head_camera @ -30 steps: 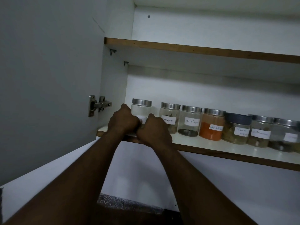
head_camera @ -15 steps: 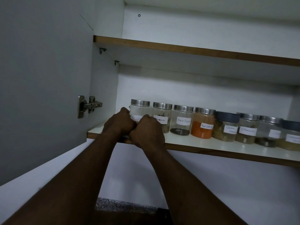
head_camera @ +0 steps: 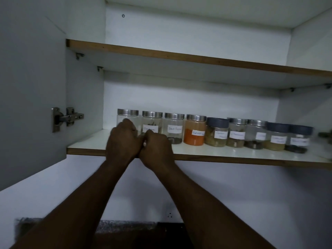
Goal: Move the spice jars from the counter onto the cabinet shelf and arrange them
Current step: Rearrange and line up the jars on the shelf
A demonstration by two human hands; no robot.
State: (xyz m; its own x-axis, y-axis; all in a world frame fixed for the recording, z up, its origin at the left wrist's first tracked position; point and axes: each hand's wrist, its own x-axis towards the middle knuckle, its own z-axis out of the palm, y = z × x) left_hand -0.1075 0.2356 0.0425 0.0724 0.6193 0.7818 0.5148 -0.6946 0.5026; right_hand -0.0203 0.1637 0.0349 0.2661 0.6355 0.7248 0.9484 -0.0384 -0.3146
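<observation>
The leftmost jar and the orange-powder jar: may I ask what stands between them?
In the head view, two steel-lidded jars separate the leftmost jar from the orange-powder jar: a second jar partly behind the right hand, then the Black Pepper jar.

The left hand (head_camera: 124, 142) covers the lower half of the leftmost jar (head_camera: 128, 116), the right hand (head_camera: 157, 149) hides the foot of the second jar (head_camera: 152, 121), both hands' fingers curl out of sight, the far labels (head_camera: 276, 140) are too blurred to read, and the shelf (head_camera: 233, 156) runs off the right edge.
</observation>
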